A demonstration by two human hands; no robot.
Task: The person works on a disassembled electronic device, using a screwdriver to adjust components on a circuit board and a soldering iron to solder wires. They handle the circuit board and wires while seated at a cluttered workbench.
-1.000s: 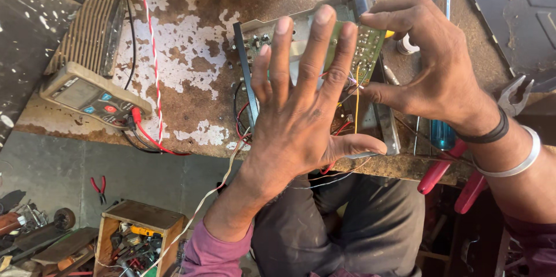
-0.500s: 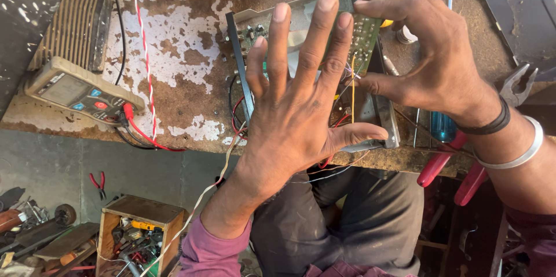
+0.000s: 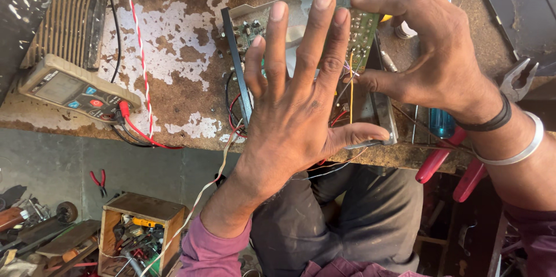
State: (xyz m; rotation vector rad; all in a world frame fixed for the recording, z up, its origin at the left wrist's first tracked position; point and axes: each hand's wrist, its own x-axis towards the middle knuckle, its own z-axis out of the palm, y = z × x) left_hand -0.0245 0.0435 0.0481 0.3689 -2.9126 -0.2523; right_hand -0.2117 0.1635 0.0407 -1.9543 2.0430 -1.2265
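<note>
A green circuit board (image 3: 366,29) sits in a dark metal chassis (image 3: 237,59) at the near edge of a worn wooden workbench (image 3: 185,62). My right hand (image 3: 431,51) pinches the board's right edge between thumb and fingers. My left hand (image 3: 295,103) is spread flat with fingers apart, held over the chassis and hiding most of its inside. Coloured wires (image 3: 347,83) run out from under the left hand.
A grey multimeter (image 3: 78,88) with red and black leads lies at the left. A ribbed metal case (image 3: 69,13) stands behind it. Red-handled pliers (image 3: 457,158) and a blue-handled screwdriver (image 3: 441,119) lie at the right edge. A wooden box of parts (image 3: 136,233) stands on the floor.
The view has shifted slightly. My left hand has stayed spread over the chassis and my right hand keeps its pinch on the board.
</note>
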